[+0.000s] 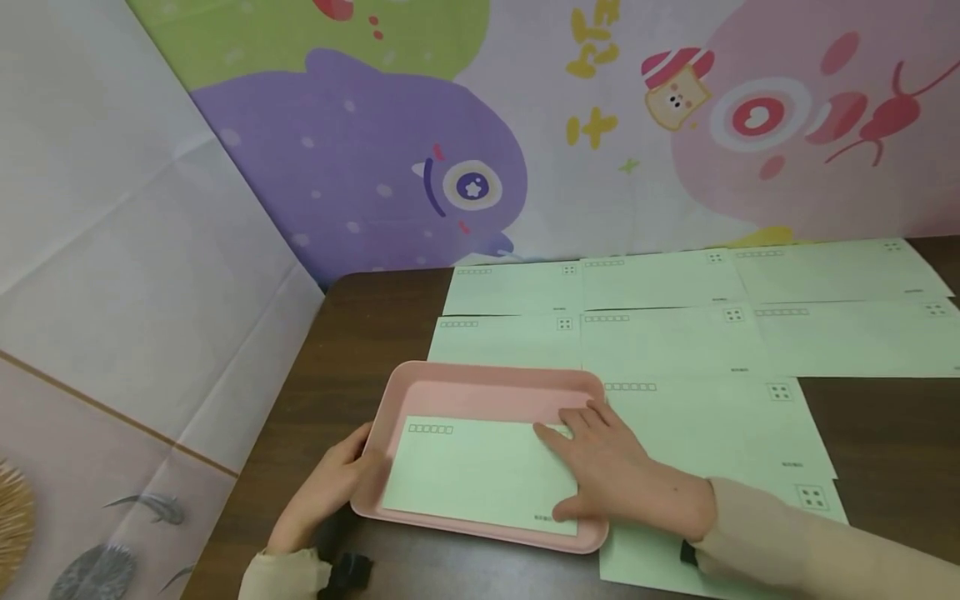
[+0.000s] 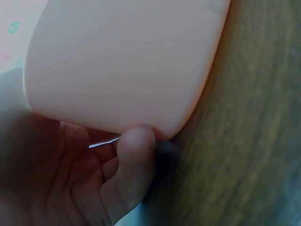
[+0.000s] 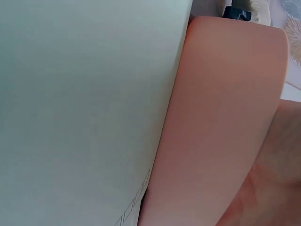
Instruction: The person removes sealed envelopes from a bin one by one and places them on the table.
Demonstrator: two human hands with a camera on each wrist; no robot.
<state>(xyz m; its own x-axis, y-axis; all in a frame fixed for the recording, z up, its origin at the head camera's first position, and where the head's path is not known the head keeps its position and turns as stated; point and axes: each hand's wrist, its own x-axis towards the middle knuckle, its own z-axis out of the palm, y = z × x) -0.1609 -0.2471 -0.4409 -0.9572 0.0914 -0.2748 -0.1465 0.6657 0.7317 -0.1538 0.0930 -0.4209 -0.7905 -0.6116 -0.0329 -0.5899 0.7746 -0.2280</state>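
Note:
In the head view a pink tray (image 1: 491, 375) stands on the dark table, with a pale green envelope (image 1: 480, 475) lying face up in it. My left hand (image 1: 330, 483) grips the tray's left side; the left wrist view shows the thumb (image 2: 136, 155) against the tray's outer wall (image 2: 127, 70). Over the envelope's right end spreads my right hand (image 1: 607, 467), its fingers and thumb apart and resting on the paper. The right wrist view shows the tray's side (image 3: 221, 103) and part of the palm (image 3: 268, 179), but the fingertips are hidden there.
Several pale green envelopes lie in rows behind the tray, including one at the back left (image 1: 510, 287). More lie to its right, partly under my right arm, such as this envelope (image 1: 705, 425). A cartoon-printed cloth (image 1: 420, 167) hangs behind the table.

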